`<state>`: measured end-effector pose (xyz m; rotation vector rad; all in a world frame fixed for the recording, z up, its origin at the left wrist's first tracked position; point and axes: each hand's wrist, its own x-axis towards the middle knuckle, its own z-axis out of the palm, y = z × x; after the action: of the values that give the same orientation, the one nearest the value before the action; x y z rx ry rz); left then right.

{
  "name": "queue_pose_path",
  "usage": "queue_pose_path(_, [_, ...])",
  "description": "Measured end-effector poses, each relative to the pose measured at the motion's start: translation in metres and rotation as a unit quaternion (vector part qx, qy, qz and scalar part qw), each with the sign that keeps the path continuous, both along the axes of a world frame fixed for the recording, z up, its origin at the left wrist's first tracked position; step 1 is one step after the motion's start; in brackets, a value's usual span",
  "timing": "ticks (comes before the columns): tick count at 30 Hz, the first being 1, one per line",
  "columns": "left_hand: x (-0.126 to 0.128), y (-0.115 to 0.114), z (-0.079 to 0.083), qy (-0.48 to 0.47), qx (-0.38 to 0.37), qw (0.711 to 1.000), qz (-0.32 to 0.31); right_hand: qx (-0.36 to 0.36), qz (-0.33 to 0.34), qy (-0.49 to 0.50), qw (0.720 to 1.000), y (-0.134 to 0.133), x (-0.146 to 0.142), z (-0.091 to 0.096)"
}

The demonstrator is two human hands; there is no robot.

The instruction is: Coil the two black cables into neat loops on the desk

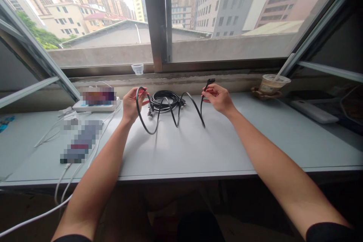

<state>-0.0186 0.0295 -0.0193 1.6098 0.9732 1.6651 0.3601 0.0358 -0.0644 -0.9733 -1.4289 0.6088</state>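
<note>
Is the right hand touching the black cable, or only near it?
Touching. The head view shows the right hand pinching the black cable just below its raised plug.

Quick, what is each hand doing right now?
Left hand: closed on a loop of the black cable.
Right hand: closed on the cable near its plug end.
</note>
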Motion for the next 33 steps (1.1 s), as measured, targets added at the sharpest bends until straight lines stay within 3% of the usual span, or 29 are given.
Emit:
queue_pose_path(22, [-0.001, -0.0007, 0.0025, -0.029, -0.062, 0.997, -0.02, -0.05, 0.019, 0.034, 0.998, 0.0, 0.0, -0.0019])
queue_pose_path(33, [0.0008, -0.0043, 0.0025, -0.024, -0.084, 0.996, -0.031, -0.061, 0.026, 0.061, 0.996, -0.008, -0.006, 0.0068])
